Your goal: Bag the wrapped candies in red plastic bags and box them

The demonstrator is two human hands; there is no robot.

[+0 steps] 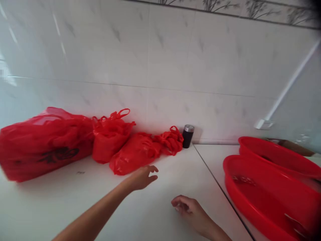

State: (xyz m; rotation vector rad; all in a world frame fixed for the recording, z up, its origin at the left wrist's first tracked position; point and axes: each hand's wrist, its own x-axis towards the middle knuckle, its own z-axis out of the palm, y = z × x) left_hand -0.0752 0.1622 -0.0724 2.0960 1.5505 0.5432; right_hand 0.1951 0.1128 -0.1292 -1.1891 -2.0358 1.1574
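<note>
My left hand (143, 177) reaches over the white tabletop, thumb and fingers apart, holding nothing. It is nearest to a knotted red plastic bag (135, 152) lying against the wall, and overlaps the bag's lower edge in view. My right hand (189, 212) hovers lower and to the right, its fingers loosely curled with a gap towards the thumb; nothing shows in it. Left of the knotted bag stands a red bag with loop handles (110, 140). A smaller crumpled red bag (172, 140) sits to its right, beside a black tumbler (188, 136) with a silver top.
A large red bag (50, 144) with a dark print fills the far left. Two red plastic basins (229, 177) stand at the right, the nearer one holding small items I cannot make out. A seam (220, 187) divides the white table. The tiled wall bounds the back.
</note>
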